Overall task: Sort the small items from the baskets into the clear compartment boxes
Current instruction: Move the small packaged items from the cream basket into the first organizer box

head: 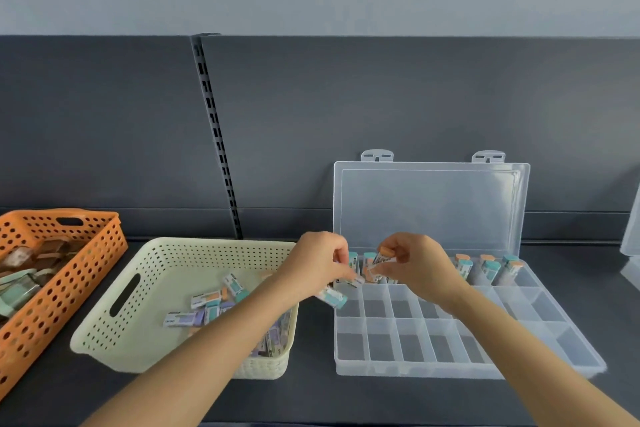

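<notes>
Right hand (415, 267) pinches a small orange-ended wrapped block (383, 255) over the back row of the clear plastic compartment box (519, 340). Left hand (318, 267) clutches several more. Its teal-ended block (334, 297) hangs low at the box edge — loose hold, so it could drop into the wrong cell.

We see 2 arms, both bare. Left hand (318, 262) & left forearm (207, 340): bare skin right to the bottom edge of the pic. Right hand (412, 263) & right forearm (519, 347): same, bare to the bottom-right corner. Forearms slim & smooth, wrists narrow. Knuckles show on both hands. Nails too blurred for us to tell.
</notes>
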Action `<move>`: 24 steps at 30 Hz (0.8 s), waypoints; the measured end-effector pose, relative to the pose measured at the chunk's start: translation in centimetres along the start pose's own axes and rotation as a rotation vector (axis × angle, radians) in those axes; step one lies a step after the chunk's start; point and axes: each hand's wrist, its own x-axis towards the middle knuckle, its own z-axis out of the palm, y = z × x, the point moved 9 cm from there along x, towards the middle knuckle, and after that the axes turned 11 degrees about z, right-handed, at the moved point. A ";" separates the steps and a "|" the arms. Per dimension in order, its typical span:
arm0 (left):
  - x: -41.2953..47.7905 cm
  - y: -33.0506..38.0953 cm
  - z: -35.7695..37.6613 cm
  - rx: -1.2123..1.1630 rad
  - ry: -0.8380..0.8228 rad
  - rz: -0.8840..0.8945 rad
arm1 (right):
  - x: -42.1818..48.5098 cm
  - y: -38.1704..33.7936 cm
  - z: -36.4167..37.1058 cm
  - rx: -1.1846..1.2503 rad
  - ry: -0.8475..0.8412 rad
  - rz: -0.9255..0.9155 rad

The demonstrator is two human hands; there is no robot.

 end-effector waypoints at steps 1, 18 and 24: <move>0.3 0.1 0.3 0.038 -0.020 0.009 | 0.0 0.3 0.0 0.000 -0.001 0.005; 1.3 1.7 4.2 0.424 -0.282 0.173 | -0.5 0.7 0.8 -0.102 -0.028 0.005; 0.7 2.0 3.6 0.395 -0.215 0.207 | -1.1 0.2 1.1 -0.148 -0.063 -0.050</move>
